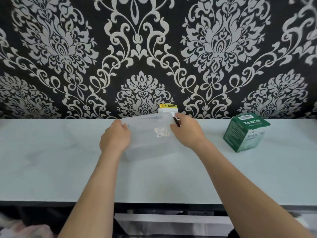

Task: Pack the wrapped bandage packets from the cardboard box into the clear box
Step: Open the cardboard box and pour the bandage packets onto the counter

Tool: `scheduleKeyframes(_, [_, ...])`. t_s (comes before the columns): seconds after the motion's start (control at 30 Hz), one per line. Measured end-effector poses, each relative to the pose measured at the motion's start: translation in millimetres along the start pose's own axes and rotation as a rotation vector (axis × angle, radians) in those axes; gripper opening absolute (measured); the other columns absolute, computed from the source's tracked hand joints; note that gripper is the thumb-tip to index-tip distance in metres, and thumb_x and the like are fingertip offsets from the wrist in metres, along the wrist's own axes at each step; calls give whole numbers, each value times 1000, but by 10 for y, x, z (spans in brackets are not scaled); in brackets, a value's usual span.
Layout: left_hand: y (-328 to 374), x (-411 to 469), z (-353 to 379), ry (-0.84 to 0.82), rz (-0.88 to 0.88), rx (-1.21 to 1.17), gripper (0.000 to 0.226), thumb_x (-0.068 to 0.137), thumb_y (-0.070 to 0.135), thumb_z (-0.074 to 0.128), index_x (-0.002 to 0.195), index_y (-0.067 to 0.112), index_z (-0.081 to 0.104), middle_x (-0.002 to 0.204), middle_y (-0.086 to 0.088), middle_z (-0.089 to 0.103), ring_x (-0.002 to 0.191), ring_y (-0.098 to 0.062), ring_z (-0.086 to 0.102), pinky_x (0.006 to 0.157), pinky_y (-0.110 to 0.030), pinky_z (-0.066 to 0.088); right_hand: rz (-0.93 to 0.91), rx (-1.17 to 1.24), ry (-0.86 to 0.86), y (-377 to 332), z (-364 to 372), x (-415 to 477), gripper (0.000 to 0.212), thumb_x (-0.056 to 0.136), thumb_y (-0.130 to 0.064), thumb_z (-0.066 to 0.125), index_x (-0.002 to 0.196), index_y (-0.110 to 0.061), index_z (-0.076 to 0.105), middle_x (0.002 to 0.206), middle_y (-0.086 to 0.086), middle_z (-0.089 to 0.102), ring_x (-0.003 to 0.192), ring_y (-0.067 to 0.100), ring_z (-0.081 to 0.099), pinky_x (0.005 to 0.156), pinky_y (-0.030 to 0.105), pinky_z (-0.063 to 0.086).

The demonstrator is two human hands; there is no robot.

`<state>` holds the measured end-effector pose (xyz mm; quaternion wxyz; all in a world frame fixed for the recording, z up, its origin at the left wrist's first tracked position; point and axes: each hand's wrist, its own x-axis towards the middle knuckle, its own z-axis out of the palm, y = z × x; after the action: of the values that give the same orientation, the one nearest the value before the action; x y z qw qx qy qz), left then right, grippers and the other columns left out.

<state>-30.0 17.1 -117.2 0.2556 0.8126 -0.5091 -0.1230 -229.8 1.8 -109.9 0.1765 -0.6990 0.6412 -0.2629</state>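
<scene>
A clear plastic box [151, 134] with a small sticker on its lid sits on the pale countertop [51, 160], near the wall at the centre. My left hand [115, 136] grips its left edge and my right hand [187, 131] grips its right far corner. The lid looks tilted up toward the wall. A green and white cardboard box [245, 134] of bandages stands to the right, apart from both hands, its top flap raised. No bandage packets are visible.
A white wall socket [167, 109] with a yellow warning label sits just behind the clear box. Patterned black and white wallpaper [154, 48] rises behind the counter. The counter's front edge [154, 202] runs below my forearms.
</scene>
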Motion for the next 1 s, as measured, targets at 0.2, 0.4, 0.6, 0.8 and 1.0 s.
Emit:
scheduleKeyframes(0.2, [130,71,-3,20,91,201,52,99,18,33,148,34,28,127,-11,59,110,-37,55,77,-35,37,268,-434,368,565,-682,34,53,86,-41,57,136,-30,45,153,8,31,145,31,9,109,59,17])
scheduleKeyframes(0.4, [162,215,1,-15,105,290,57,94,21,35,145,46,32,138,-3,54,119,-33,52,88,-37,42,489,-364,159,895,-881,-15,66,85,-41,59,142,-29,26,140,18,42,127,45,36,100,54,29])
scheduleKeyframes(0.6, [138,270,-24,2,70,272,51,98,21,33,144,43,34,137,-7,53,119,-37,51,84,-37,37,139,-212,38,450,-567,-47,58,78,-43,64,134,-34,50,121,-5,61,115,27,48,97,41,35])
scheduleKeyframes(0.8, [6,316,-66,154,164,125,56,91,4,39,141,28,46,138,-9,44,130,-33,36,95,-45,41,-52,-209,-152,183,-315,-62,74,77,-38,63,145,-27,37,144,2,41,128,31,37,103,46,41])
scheduleKeyframes(1.0, [36,232,14,-150,372,343,62,94,63,25,150,38,26,162,5,16,149,-16,10,118,-51,6,-41,-281,6,-133,88,-63,73,77,-56,57,140,-25,35,134,6,41,121,31,38,90,48,45])
